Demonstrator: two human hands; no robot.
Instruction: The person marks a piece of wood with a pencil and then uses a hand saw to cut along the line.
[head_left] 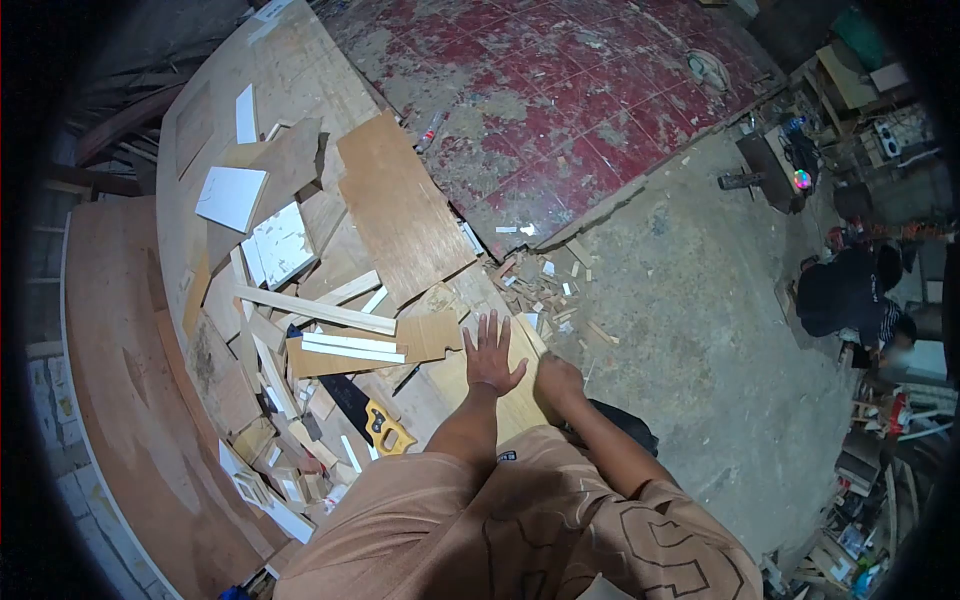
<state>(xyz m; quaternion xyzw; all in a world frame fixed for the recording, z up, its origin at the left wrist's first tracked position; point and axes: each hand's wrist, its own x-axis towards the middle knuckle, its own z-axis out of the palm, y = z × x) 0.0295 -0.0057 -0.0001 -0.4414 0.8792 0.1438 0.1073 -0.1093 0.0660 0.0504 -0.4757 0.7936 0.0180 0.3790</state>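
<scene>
My left hand (488, 354) lies flat with its fingers spread on a pale wooden board (455, 380). Just to its right, by the board's edge, my right hand (558, 386) is closed in a fist; whatever it may grip is hidden from above. A handsaw (367, 414) with a yellow handle and dark blade rests left of the board. Between the saw and my left hand lies a thin dark pen-like stick (406, 380). A cardboard piece (425, 338) sits near my left fingertips, beside white strips (352, 347).
Wood offcuts (315, 316) and white panels (280, 245) crowd the left side. A brown plywood sheet (400, 205) lies ahead. Scraps (540, 290) litter the concrete floor (690, 330) below a raised red tiled floor (600, 110). Another person (850, 290) crouches at far right.
</scene>
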